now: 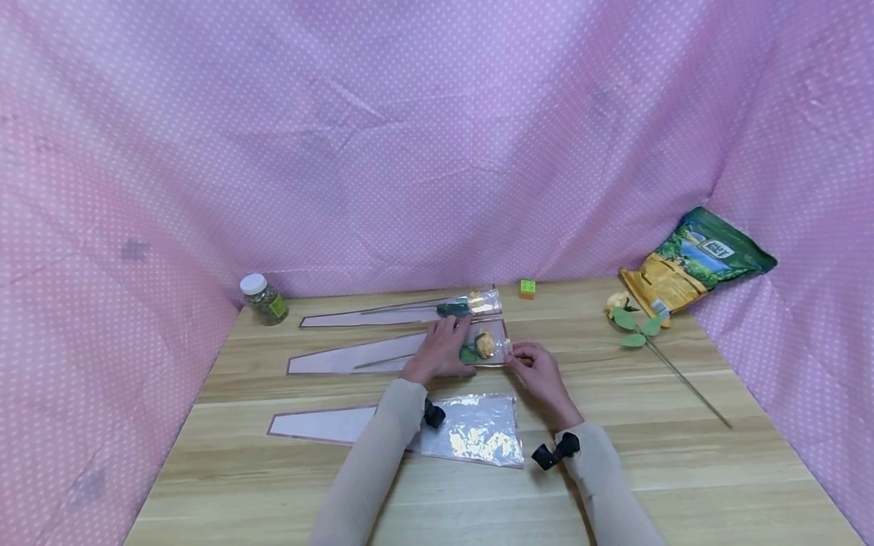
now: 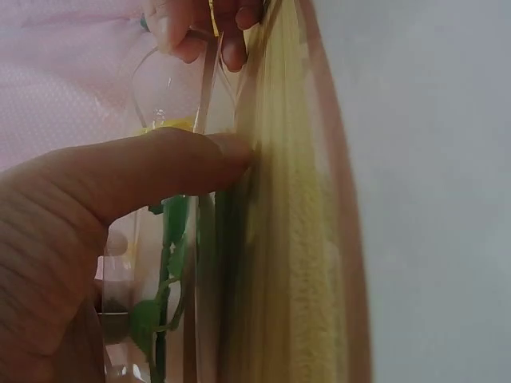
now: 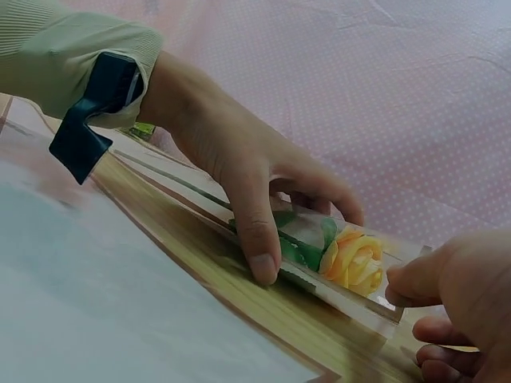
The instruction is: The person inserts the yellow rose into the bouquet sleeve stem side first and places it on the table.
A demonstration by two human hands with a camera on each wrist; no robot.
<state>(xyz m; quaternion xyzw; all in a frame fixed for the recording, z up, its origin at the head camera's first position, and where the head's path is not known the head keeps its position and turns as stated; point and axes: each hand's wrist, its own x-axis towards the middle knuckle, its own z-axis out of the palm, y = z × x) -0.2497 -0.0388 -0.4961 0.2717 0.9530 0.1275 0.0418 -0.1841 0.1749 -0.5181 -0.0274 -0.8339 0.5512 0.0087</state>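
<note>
A clear tapered flower sleeve [image 1: 341, 359] with a brown border lies in the middle row, holding a yellow rose [image 3: 353, 262] with green leaves and a stem. From above, my left hand [image 1: 442, 350] grips this sleeve just behind the bloom, thumb along the near edge and fingers over the far side. At the wide end, my right hand [image 1: 542, 379] pinches the near corner of the sleeve between thumb and fingers. The left wrist view shows the left thumb [image 2: 160, 163] lying across the plastic, with the right fingertips [image 2: 172, 28] beyond it.
Farther back lies another sleeved rose [image 1: 471, 305]; nearer, a flat sleeve [image 1: 471, 432]. A loose rose [image 1: 635, 326] lies at right beside a green and yellow bag [image 1: 703, 258]. A white-lidded jar [image 1: 265, 300] and a small block [image 1: 527, 289] stand near the back edge.
</note>
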